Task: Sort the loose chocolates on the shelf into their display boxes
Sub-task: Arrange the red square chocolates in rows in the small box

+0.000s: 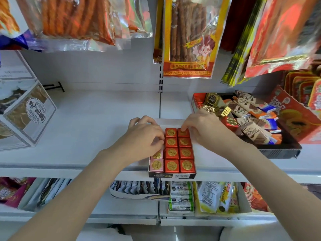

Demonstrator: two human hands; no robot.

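Note:
A small display box (172,175) stands at the front edge of the white shelf (90,122). It holds two columns of red square chocolates (178,153) with gold seals and a left column of pink ones (156,165). My left hand (144,136) rests over the pink column's far end, fingers curled; what it holds is hidden. My right hand (203,129) pinches the far-right red chocolate (183,133) at the box's back. A dark tray (281,150) to the right holds several loose mixed chocolates (250,117).
A grey-and-white carton (26,117) stands on the shelf's left. A red box (298,115) leans behind the tray. Snack bags (189,37) hang overhead. The lower shelf holds packets (215,197) in bins.

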